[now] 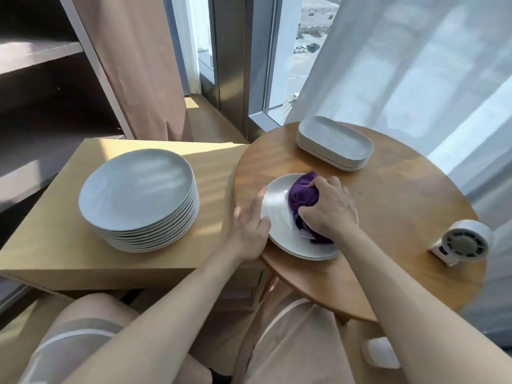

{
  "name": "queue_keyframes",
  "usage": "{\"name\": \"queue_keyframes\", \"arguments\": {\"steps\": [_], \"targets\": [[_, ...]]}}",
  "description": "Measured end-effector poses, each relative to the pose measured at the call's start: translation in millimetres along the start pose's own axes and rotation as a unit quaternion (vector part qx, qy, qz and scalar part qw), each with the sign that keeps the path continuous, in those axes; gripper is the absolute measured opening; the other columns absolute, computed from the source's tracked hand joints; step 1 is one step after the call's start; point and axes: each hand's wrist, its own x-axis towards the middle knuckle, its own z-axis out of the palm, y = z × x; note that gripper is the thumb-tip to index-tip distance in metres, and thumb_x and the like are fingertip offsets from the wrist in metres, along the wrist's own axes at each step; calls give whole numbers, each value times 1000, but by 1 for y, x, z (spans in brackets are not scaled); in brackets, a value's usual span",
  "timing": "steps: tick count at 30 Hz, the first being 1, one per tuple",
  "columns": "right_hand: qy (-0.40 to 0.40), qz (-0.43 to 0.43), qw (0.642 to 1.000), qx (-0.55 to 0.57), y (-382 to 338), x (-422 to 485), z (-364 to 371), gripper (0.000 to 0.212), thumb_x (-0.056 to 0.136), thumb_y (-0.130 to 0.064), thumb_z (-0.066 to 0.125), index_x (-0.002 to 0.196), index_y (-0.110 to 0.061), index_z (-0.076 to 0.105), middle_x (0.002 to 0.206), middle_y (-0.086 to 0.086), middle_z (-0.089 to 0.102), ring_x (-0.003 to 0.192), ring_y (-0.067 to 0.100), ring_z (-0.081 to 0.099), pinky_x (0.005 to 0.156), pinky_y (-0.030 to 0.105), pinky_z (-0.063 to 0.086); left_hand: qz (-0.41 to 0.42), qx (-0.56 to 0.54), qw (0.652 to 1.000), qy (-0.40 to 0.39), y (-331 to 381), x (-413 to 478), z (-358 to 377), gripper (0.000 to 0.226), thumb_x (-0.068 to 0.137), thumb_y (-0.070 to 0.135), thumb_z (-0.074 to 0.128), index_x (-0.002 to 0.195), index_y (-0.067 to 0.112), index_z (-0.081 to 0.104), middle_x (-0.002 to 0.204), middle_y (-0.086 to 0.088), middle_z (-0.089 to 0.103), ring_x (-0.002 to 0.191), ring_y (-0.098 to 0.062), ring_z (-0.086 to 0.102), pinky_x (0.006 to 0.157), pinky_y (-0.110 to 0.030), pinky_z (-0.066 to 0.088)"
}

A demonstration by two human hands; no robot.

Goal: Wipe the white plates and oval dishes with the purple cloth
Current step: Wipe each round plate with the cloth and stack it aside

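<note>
wiping the top plate (277, 202)
right hand (329, 209) bunches the soft cloth (302, 198) in curled fingers (318, 184); left hand (249, 225) lies flat at the slick, fragile rim

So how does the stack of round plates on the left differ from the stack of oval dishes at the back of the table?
The round plates are circular; the oval dishes are oblong with rounded corners. The round plates sit on the tan box; the oval dishes on the round wooden table. The round plates stack taller than the oval dishes, with more pieces. Both are white and neatly stacked.
</note>
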Motion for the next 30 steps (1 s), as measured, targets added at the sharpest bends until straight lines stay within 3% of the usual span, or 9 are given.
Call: {"name": "queue_keyframes", "arguments": {"steps": [4,7,11,17,21,24,27,30], "targets": [[-2,-45,999,4,-25,11,12,41,70,-39,65,108,-33,52,105,-5,41,100,21,38,89,37,37,-5,2,1000,-13,-4,0,1,63,101,37,26,162,33,9,168,10,20,154,-7,14,126,-40,-6],[-16,-86,996,29,-29,7,13,36,69,-36,68,103,-32,56,102,-7,44,102,20,42,90,39,41,-11,11,1000,-3,-10,3,7,54,109,48,21,161,38,8,168,11,21,154,-7,14,126,-39,-4],[-93,-121,985,78,-27,-9,3,38,66,-34,67,103,-37,61,99,-12,47,106,20,45,83,35,39,0,25,1000,9,-11,3,13,71,96,71,3,159,38,9,164,6,31,153,-10,21,126,-42,0],[-137,-111,982,71,-23,-35,-7,33,67,-28,68,98,-36,61,98,-12,47,102,21,49,83,36,44,-14,45,997,54,-10,-1,11,72,89,84,1,153,53,11,163,12,32,151,-17,27,120,-53,24],[-120,-65,990,24,-18,-50,-11,38,71,-35,68,107,-36,59,106,-7,46,106,21,47,92,42,48,-20,37,997,62,-4,-3,12,58,96,65,9,152,53,16,162,13,35,149,-16,30,119,-54,24],[-138,-22,990,-23,-8,-54,-25,36,73,-34,65,108,-37,55,108,-6,46,108,23,45,85,37,41,-18,23,997,65,-3,2,12,58,96,47,18,154,48,19,162,12,35,149,-16,30,120,-54,22],[-126,18,987,-98,6,-53,-40,34,74,-33,61,107,-37,53,113,-4,46,111,25,44,86,38,34,-19,5,998,66,-6,6,13,60,95,42,21,155,46,19,162,11,33,149,-16,29,120,-52,22],[-82,33,980,-177,12,-46,-41,39,72,-36,57,111,-32,53,124,2,47,119,29,43,92,41,37,-10,-2,997,82,-8,8,18,61,96,41,22,156,46,16,164,13,29,150,-12,26,123,-46,20]]}}
